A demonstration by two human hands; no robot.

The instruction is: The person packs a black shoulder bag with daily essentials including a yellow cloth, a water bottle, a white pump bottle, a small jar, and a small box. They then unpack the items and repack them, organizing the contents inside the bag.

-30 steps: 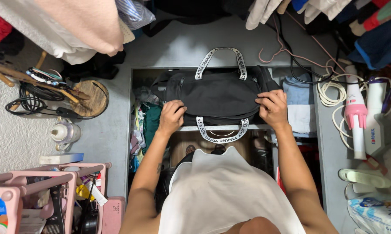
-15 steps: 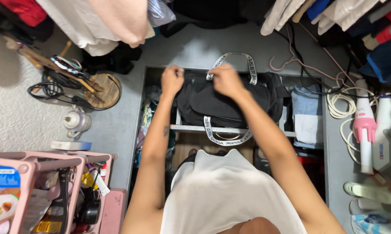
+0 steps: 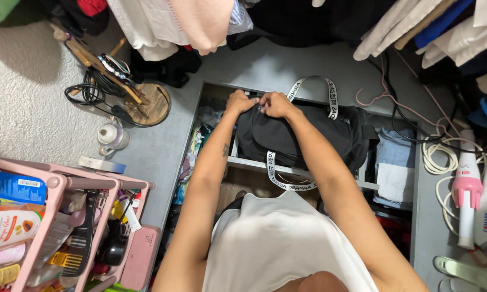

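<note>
Head view looks straight down on a person in a white sleeveless top leaning over an open grey compartment (image 3: 211,92), where a black duffel bag (image 3: 303,138) sits across a pale crossbar (image 3: 249,163) — propped there, it seems, so that its top faces up and both hands can get at it. The left hand (image 3: 240,101) and the right hand (image 3: 276,104) meet at the bag's far upper-left corner, knuckles almost touching. Both sets of fingers (image 3: 265,99) are curled tight and pressed together, pinching something small at the bag's top edge — a zip pull or a fold of fabric by the look of it, though what exactly is between them is hidden under the knuckles. The bag lies directly beneath and toward the person from the fingers, its bulk stretching right of them; only its corner is in the grip. One white-and-black printed strap (image 3: 330,97) arches up at the far side just right of the right hand, and its twin (image 3: 286,181) hangs loose over the crossbar at the near side, neither held. Folded blue and white cloth (image 3: 394,167) is stacked in the slot just beside the bag's right end, and crumpled clothes (image 3: 197,143) fill the gap on its left. Well apart on the grey ledge lie a pink-and-white hair dryer (image 3: 465,192) with coiled white cable (image 3: 435,157), and a pink plastic rack (image 3: 65,216) of toiletries stands at the lower left.
</note>
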